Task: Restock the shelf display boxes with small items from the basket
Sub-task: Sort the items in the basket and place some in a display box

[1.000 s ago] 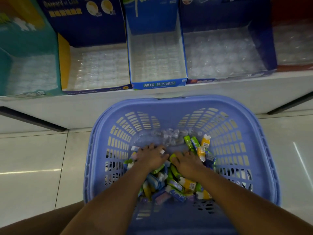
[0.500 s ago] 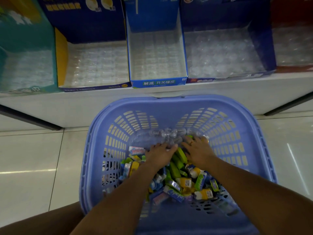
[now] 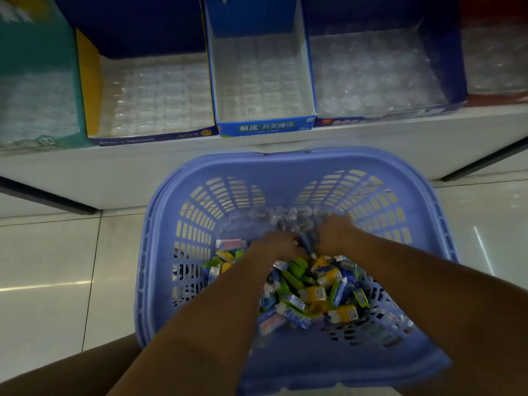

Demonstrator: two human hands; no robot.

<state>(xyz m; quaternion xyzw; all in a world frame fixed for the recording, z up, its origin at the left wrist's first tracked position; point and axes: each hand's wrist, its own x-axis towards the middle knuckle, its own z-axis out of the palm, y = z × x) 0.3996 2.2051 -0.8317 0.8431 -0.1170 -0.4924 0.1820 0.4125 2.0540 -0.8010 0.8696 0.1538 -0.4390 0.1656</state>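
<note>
- Display boxes (image 3: 151, 95): ranged along the shelf above the basket, lined with clear cell trays; no stock seen in them.
- Basket (image 3: 183, 244): directly below the shelf edge.
- Left hand (image 3: 274, 247): dug into the heap; fingers blurred, position cannot be told.
- Small items (image 3: 311, 295): heaped in the basket's near half. Judged light, stiff, slick-wrapped packets; best pinched across the narrow sides.
- Right hand (image 3: 337, 235): just beside the left, at the heap's far edge; fingers likewise indeterminate.

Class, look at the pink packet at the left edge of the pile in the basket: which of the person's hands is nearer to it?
Left. The left hand lies just right of the pink packet; the right hand is further right, beyond the left hand.
</note>
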